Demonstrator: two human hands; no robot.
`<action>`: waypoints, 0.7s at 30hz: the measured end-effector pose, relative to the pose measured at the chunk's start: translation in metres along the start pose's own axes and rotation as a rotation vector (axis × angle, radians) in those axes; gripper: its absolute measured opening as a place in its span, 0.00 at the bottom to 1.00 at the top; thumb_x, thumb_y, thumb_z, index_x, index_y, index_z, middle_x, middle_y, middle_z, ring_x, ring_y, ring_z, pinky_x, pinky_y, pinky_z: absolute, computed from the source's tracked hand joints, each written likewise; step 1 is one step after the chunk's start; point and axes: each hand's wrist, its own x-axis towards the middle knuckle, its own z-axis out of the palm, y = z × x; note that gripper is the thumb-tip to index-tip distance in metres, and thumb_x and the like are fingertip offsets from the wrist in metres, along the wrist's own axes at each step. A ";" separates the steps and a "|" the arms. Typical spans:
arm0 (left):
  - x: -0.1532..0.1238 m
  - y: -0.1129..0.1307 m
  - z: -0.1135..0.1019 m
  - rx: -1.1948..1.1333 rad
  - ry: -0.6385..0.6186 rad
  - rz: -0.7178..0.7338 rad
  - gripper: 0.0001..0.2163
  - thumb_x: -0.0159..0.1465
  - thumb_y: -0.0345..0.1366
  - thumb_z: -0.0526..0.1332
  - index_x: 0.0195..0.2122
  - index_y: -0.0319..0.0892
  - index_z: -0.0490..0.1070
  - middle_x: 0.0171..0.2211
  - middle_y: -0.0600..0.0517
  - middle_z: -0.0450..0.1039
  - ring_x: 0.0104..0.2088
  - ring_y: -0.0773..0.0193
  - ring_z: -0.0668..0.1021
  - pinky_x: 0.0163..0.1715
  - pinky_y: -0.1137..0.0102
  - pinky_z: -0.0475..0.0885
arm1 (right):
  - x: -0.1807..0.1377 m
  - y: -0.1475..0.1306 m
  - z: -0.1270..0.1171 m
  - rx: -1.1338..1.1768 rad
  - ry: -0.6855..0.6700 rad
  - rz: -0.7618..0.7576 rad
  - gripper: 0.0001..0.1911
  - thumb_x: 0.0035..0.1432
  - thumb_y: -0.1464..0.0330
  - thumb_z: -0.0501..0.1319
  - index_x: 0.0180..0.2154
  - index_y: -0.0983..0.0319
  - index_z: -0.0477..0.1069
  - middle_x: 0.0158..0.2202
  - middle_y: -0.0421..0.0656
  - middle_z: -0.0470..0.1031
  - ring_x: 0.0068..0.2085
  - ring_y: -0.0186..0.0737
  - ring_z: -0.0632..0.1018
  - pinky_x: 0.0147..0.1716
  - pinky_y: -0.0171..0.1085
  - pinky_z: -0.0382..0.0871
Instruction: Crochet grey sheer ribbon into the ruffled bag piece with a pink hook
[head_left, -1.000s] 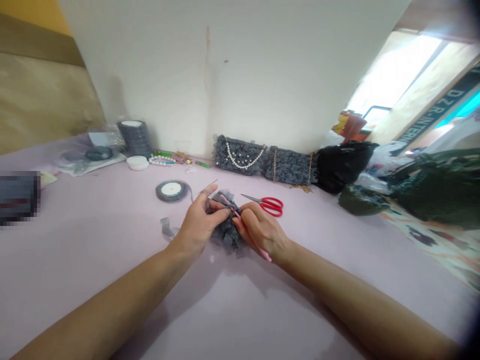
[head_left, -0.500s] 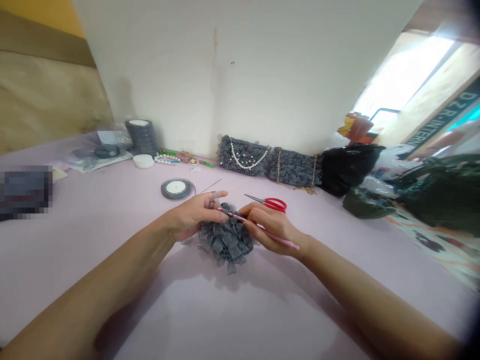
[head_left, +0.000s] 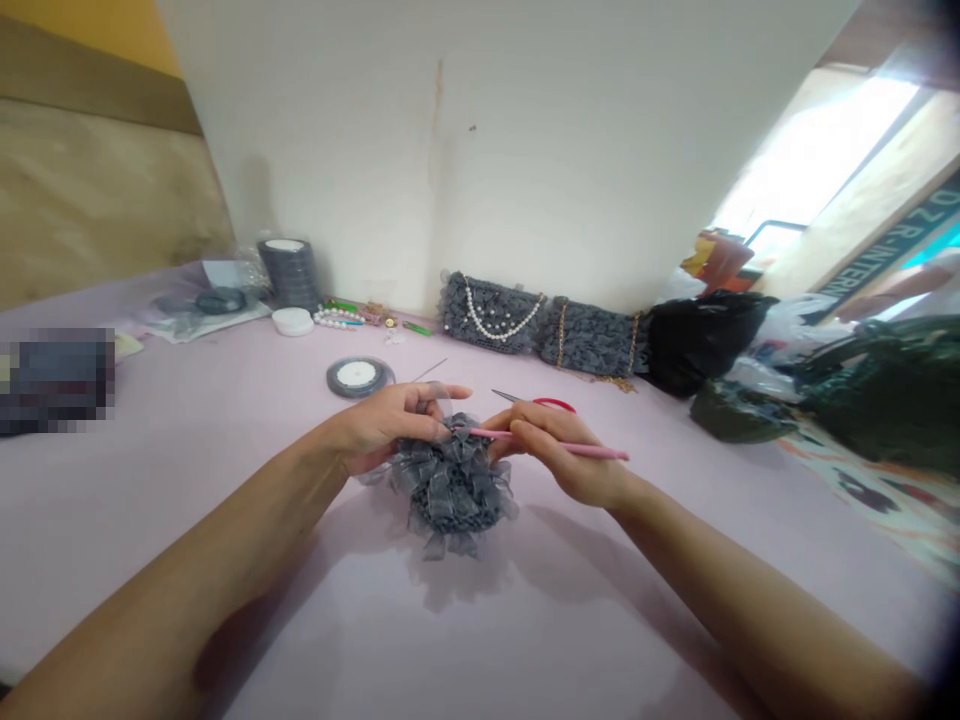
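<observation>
Between my hands is a ruffled piece of grey ribbon crochet point(head_left: 454, 490), held just above the table. My left hand point(head_left: 394, 425) pinches its upper left edge between thumb and fingers, with a sheer ribbon strand over the raised index finger. In my right hand point(head_left: 566, 455) is a pink crochet hook point(head_left: 592, 451), lying nearly level, its tip at the top edge of the grey piece. Some right fingers also touch the piece's right side. Behind the left hand lies a spool of grey ribbon point(head_left: 361, 376). Red-handled scissors point(head_left: 555, 404) lie partly hidden behind my right hand.
Two grey ruffled bags, one with a pearl strap point(head_left: 495, 312) and one with a gold chain point(head_left: 589, 335), lean against the wall. Stacked ribbon spools point(head_left: 289, 275), a white round lid point(head_left: 292, 321) and beads point(head_left: 337, 317) stand left. A black plastic bag point(head_left: 701, 335) lies right.
The crochet hook has swung from slanting down to the right to nearly level, and my right hand has shifted slightly right. The grey piece has tilted, showing more of its lower edge.
</observation>
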 end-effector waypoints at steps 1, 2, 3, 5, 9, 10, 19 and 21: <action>-0.001 0.002 0.000 -0.013 -0.008 -0.004 0.26 0.50 0.27 0.68 0.53 0.41 0.74 0.27 0.57 0.66 0.27 0.71 0.69 0.27 0.74 0.63 | 0.001 0.002 0.000 0.070 0.019 0.005 0.18 0.70 0.61 0.52 0.42 0.65 0.75 0.40 0.48 0.80 0.39 0.38 0.82 0.42 0.38 0.77; -0.001 0.003 0.001 -0.025 -0.017 -0.007 0.25 0.51 0.27 0.68 0.52 0.41 0.75 0.27 0.57 0.66 0.26 0.71 0.69 0.26 0.74 0.63 | 0.001 0.004 0.000 0.132 0.032 0.008 0.17 0.69 0.60 0.53 0.42 0.65 0.75 0.42 0.48 0.79 0.39 0.37 0.81 0.42 0.38 0.78; -0.002 0.004 0.001 -0.036 -0.025 -0.009 0.24 0.51 0.27 0.68 0.51 0.42 0.76 0.27 0.57 0.66 0.26 0.72 0.69 0.25 0.74 0.62 | 0.001 0.006 0.000 0.184 0.038 0.011 0.17 0.69 0.60 0.54 0.41 0.65 0.75 0.43 0.49 0.79 0.39 0.38 0.81 0.42 0.39 0.78; -0.002 0.005 0.004 -0.048 -0.028 -0.010 0.22 0.51 0.27 0.68 0.49 0.42 0.77 0.25 0.57 0.66 0.25 0.71 0.69 0.24 0.74 0.62 | 0.002 0.007 0.001 0.237 0.036 0.022 0.17 0.68 0.59 0.54 0.41 0.64 0.75 0.43 0.49 0.79 0.39 0.39 0.81 0.41 0.40 0.77; -0.001 -0.001 0.016 -0.131 -0.053 -0.026 0.23 0.51 0.26 0.69 0.50 0.41 0.77 0.28 0.54 0.72 0.29 0.68 0.74 0.31 0.73 0.67 | 0.001 0.003 0.009 -0.039 0.159 -0.023 0.18 0.67 0.58 0.54 0.33 0.63 0.72 0.31 0.43 0.75 0.33 0.36 0.76 0.33 0.35 0.72; 0.000 -0.004 0.019 -0.167 -0.071 -0.028 0.24 0.50 0.26 0.70 0.50 0.41 0.76 0.30 0.53 0.74 0.32 0.67 0.75 0.34 0.72 0.69 | 0.001 0.002 0.012 -0.142 0.214 -0.053 0.17 0.67 0.59 0.54 0.30 0.62 0.69 0.28 0.41 0.72 0.30 0.35 0.73 0.29 0.33 0.69; 0.005 -0.002 0.007 0.437 0.186 0.230 0.11 0.60 0.41 0.65 0.41 0.45 0.82 0.41 0.48 0.79 0.44 0.56 0.76 0.47 0.63 0.66 | 0.005 0.002 0.020 -0.343 0.376 -0.057 0.17 0.66 0.60 0.54 0.25 0.60 0.60 0.21 0.35 0.59 0.24 0.30 0.60 0.22 0.32 0.53; 0.003 0.002 0.002 0.710 0.335 0.297 0.12 0.62 0.44 0.62 0.38 0.45 0.83 0.38 0.47 0.78 0.43 0.54 0.75 0.47 0.61 0.65 | 0.005 0.002 0.018 -0.343 0.366 -0.050 0.18 0.66 0.60 0.53 0.25 0.60 0.59 0.21 0.35 0.59 0.23 0.30 0.60 0.21 0.32 0.53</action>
